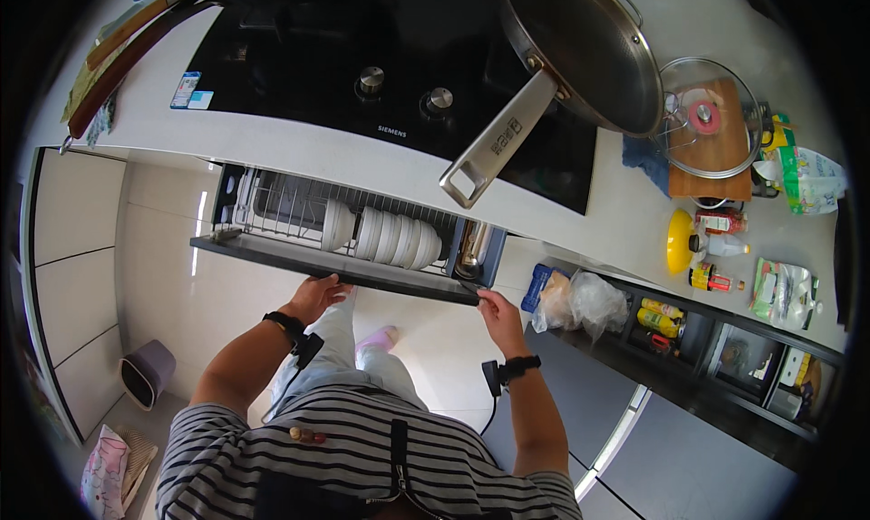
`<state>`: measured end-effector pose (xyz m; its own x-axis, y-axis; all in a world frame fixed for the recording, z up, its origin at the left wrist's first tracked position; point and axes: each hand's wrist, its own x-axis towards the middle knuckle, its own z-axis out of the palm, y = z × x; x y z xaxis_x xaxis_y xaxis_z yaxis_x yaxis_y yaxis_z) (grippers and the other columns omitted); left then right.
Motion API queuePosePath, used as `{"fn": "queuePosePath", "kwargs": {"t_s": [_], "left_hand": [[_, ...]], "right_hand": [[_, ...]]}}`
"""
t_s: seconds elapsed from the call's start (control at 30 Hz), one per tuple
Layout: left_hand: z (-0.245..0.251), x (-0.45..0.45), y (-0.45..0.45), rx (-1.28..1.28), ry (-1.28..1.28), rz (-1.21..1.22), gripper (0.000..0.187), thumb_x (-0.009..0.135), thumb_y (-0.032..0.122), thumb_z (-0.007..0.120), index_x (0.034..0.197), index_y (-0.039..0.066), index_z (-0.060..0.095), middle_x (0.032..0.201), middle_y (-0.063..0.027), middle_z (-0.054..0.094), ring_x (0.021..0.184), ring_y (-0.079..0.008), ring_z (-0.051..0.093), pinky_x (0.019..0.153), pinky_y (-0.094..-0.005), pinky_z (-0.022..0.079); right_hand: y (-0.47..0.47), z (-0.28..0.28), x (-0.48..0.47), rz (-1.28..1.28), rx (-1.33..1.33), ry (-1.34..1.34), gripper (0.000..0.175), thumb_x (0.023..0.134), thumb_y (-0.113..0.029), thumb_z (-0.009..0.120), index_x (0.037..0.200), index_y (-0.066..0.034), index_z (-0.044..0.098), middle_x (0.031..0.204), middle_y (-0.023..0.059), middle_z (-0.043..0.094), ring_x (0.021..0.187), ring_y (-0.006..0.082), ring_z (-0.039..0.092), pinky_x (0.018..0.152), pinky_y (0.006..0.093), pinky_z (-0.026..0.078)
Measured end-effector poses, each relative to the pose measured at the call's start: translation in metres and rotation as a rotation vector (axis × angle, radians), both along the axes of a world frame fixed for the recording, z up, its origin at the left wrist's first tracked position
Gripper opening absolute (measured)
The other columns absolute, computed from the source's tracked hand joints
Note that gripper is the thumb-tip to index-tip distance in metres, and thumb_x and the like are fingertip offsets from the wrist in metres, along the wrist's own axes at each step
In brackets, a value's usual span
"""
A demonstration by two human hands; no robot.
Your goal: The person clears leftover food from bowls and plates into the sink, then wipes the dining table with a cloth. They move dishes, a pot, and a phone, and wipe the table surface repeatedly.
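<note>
A pulled-out dish drawer [340,272] lies before me below the counter. My left hand [319,297] is at the outer side of its dark front edge, left of the middle, with the fingers at the rim. At the front's right end, my right hand [499,315] has its thumb and fingers on the edge. White bowls [397,239] stand on their sides in the drawer's wire rack [289,201]. Metal utensils [472,249] lie in the narrow compartment at the right. Whether the left fingers grip the front is hard to tell.
Above the drawer is a black cooktop [299,65]; a frying pan [584,51] on it has its handle over the counter edge. A glass lid [707,119] rests on a wooden board. Another open drawer [707,377] with bottles juts out at right, plastic bags [591,302] at its near end.
</note>
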<state>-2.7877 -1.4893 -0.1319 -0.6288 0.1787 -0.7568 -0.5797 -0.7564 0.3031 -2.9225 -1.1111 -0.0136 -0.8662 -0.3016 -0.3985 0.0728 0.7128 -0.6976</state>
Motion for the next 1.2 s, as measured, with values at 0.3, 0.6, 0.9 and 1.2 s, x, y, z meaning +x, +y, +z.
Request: {"fn": "queuePosePath", "kwargs": {"t_s": [0.3,0.6,0.9,1.2], "left_hand": [[0.026,0.047,-0.016,0.051,-0.113,-0.281,0.040,0.102,0.037,0.040,0.113,0.001,0.056,0.109,-0.0134,0.065,0.106,-0.0263,0.062,0.088,-0.0387,0.048],[0.023,-0.008,-0.076,-0.369,0.081,-0.501,0.026,0.093,0.019,0.056,0.110,-0.001,0.058,0.093,-0.0113,0.065,0.079,-0.0205,0.067,0.058,-0.0291,0.056],[-0.075,-0.079,-0.080,-0.598,-0.220,-0.820,0.041,0.086,0.024,0.066,0.118,0.001,0.055,0.094,-0.0074,0.063,0.077,-0.0188,0.064,0.057,-0.0305,0.055],[-0.036,-0.078,-0.083,-0.405,-0.013,-0.651,0.033,0.093,0.026,0.057,0.115,0.001,0.059,0.101,-0.0072,0.065,0.089,-0.0165,0.063,0.081,-0.0300,0.050]], "right_hand": [[-0.026,-0.067,0.006,0.145,0.096,-0.190,0.026,0.088,-0.014,0.063,0.112,-0.0052,0.064,0.087,0.0106,0.068,0.079,0.0186,0.065,0.073,0.0292,0.051],[-0.034,-0.090,0.026,0.173,0.154,-0.206,0.026,0.084,-0.020,0.068,0.106,-0.0065,0.065,0.082,0.0121,0.068,0.078,0.0250,0.067,0.071,0.0345,0.052],[-0.005,-0.063,0.044,0.011,0.073,-0.122,0.021,0.090,-0.014,0.062,0.107,-0.0017,0.064,0.083,0.0094,0.068,0.077,0.0160,0.065,0.072,0.0285,0.051],[-0.040,-0.075,0.093,-0.057,-0.271,-0.906,0.048,0.093,-0.031,0.060,0.128,0.0009,0.051,0.103,0.0085,0.066,0.091,0.0156,0.062,0.081,0.0292,0.050]]}}
